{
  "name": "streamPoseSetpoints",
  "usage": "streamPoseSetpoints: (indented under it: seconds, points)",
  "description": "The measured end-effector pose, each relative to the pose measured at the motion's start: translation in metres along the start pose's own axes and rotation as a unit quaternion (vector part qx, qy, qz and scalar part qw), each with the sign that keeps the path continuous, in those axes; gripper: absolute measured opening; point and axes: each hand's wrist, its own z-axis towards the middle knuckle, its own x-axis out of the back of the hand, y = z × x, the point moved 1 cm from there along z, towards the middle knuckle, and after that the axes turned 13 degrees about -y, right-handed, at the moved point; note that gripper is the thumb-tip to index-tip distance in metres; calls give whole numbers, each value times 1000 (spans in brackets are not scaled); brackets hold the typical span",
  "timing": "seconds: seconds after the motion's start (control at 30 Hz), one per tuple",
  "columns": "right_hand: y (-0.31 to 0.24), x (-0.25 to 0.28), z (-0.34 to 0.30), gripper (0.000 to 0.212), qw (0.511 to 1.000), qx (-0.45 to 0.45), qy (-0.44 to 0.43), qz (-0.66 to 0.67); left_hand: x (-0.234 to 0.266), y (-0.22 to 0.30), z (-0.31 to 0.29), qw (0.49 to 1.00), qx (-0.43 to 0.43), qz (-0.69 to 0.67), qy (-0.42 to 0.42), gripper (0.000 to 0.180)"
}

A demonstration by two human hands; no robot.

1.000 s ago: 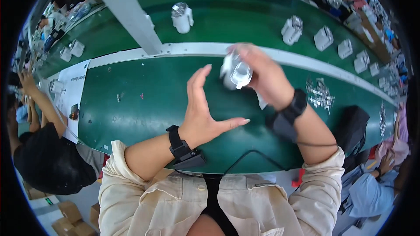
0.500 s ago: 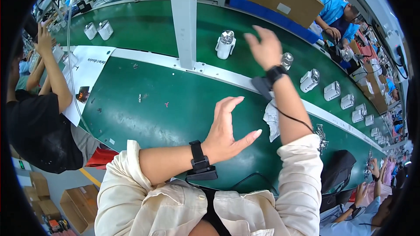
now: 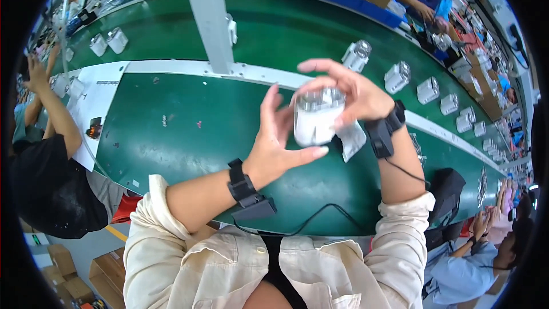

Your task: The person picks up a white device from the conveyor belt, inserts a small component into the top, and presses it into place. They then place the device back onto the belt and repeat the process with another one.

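In front of me, over the green bench, a white rounded device with a clear top [image 3: 315, 129] is held up a little tilted. My right hand [image 3: 366, 96] grips it from the right, with its thumb on the near side and its fingers around the far side. Close to the device's left side is my left hand [image 3: 270, 151], fingers and thumb spread apart. I cannot tell whether its fingertips touch the casing; they are slightly blurred. A crumpled pale wipe or bag [image 3: 353, 142] shows on the bench beneath my right hand.
Beyond a white rail [image 3: 163, 67], more white devices [image 3: 397, 76] stand along the green conveyor belt [image 3: 280, 28]. A white post [image 3: 207, 17] rises from the rail. A black bag [image 3: 447, 195] lies at right. People work on both sides; a cable [image 3: 311, 221] trails near me.
My right hand has come back from over the belt to the bench, now with a white device in it. The belt's devices have shifted left in view, one now partly behind the post.
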Motion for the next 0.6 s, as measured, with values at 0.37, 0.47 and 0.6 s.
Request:
streamPoseSetpoints:
  seconds: [0.37, 0.47, 0.6]
  points:
    - [6, -112, -56, 43, 817, 84, 277, -498, -13, 4, -17, 970, 65, 216, -90, 99]
    - [17, -115, -54, 25, 763, 117, 315, -552, -12, 2, -19, 956, 13, 277, -92, 96]
    - [14, -115, -54, 16, 796, 107, 316, -504, -13, -3, -18, 930, -41, 354, -93, 93]
